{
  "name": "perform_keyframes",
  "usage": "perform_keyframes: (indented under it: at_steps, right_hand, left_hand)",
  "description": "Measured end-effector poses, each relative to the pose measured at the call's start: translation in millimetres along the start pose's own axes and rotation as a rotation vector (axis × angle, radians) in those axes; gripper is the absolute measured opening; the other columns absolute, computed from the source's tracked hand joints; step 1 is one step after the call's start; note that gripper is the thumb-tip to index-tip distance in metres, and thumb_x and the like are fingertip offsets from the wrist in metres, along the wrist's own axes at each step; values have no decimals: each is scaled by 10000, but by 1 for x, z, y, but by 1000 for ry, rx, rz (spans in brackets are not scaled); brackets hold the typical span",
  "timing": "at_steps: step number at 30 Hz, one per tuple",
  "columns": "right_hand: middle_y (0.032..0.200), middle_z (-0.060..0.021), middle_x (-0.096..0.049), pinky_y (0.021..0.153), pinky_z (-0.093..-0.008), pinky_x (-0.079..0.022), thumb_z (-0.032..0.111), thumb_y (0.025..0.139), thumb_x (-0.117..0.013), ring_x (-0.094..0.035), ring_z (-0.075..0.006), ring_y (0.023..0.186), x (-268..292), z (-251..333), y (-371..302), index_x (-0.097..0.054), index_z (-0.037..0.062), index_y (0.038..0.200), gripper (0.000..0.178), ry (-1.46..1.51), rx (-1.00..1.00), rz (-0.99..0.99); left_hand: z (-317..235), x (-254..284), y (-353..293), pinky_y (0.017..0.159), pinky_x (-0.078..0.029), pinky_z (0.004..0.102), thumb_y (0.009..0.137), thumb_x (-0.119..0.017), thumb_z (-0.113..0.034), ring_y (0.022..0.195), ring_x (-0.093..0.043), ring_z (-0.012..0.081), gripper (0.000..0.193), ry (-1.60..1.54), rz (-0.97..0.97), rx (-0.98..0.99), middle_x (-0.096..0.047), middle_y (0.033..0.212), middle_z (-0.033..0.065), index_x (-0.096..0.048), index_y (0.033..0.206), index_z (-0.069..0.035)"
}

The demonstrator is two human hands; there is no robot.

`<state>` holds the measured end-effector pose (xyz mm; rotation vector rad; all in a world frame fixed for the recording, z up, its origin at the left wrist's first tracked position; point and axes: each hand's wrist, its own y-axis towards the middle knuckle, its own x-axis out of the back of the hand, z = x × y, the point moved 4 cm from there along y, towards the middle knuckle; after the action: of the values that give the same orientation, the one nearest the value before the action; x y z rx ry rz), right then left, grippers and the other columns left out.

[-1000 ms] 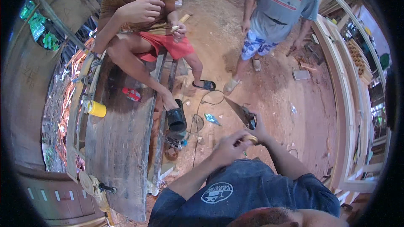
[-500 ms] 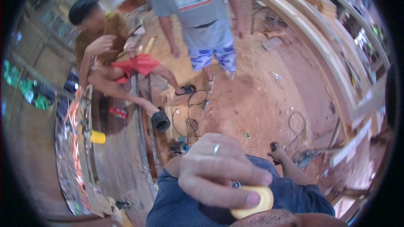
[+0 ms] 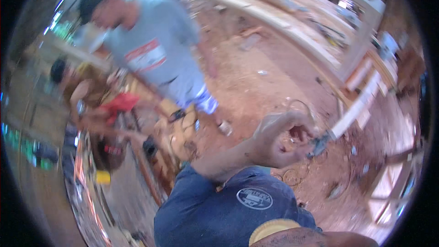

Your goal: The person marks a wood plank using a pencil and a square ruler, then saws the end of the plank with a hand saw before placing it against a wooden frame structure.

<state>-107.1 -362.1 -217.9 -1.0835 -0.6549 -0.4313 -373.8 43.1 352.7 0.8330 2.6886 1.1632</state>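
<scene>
- Far left, a person in red shorts (image 3: 120,103) sits low beside a long grey board (image 3: 123,196). The picture is smeared there, so little else can be made out.
- A small yellow block (image 3: 103,177) rests at the board's left edge, below the seated person.
- Just right of them a second person in a grey shirt (image 3: 155,55) and dark cap stands on the red dirt floor (image 3: 274,77), one arm hanging down.
- A dark sandal (image 3: 176,115) lies on the dirt by that person's feet, with a loose black cable close to it.
- In the foreground is the dark blue shirt (image 3: 215,210) of the person wearing the camera, a round pale badge on it.
- From the shirt's left shoulder a bare forearm reaches up and to the right. The left hand (image 3: 283,139) hangs in mid-air over the dirt, fingers curled in towards the thumb. It is too blurred to tell whether the tips meet or pinch anything.
- Just right of that hand a dark grey power tool (image 3: 320,144) lies on the floor, near the knuckles but apart from them.
- Below the hand a thin coil of wire (image 3: 292,176) lies on the dirt.
- At the bottom edge a yellow round thing (image 3: 273,229) sits against the right hand (image 3: 315,239), of which only a dark strip shows. I cannot tell how it grips.
- Further right, pale wooden frames (image 3: 361,105) run across the floor, well apart from both hands.
</scene>
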Motion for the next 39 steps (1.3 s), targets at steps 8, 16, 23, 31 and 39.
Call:
perform_keyframes:
  at_steps: [8,16,23,31,39]
  right_hand:
    - [1126,-127,-670,778,-518,-593,112,758,-849,-693,-319,1015,12,-73,-52,-464,124,1385,735,475,-530,-114]
    - [1035,-133,-651,591,-412,-558,162,822,-804,-657,-245,735,136,33,-68,-451,109,1416,693,820,-624,-453]
    - [725,-78,-591,472,-376,-507,92,837,-725,-602,-203,543,237,31,8,-600,11,1146,343,1039,-495,-475]
    - [663,-44,-569,454,-345,-468,89,855,-613,-569,-170,500,375,-1,120,-612,11,1046,207,983,-230,-698]
    - [829,-11,-616,500,-297,-450,109,941,-709,-552,-112,564,517,-42,204,-648,34,1204,280,1074,92,-576]
  left_hand:
    - [150,-130,-17,592,-514,275,936,-811,-153,647,-656,105,124,105,490,443,-722,743,35,-752,943,-45]
    - [297,-273,88,608,-482,259,934,-802,-192,672,-597,73,182,-82,545,561,-685,763,9,-756,991,-26]
    - [439,-374,92,979,-549,405,861,-824,-235,1087,-678,286,546,139,548,693,-696,1180,175,-626,1300,21]
    - [518,-444,123,874,-588,365,839,-858,-299,974,-732,218,465,171,469,889,-773,1066,122,-702,1158,2]
    - [497,-401,121,960,-561,342,868,-838,-324,1106,-714,216,523,425,227,1084,-759,1205,136,-720,1257,5]
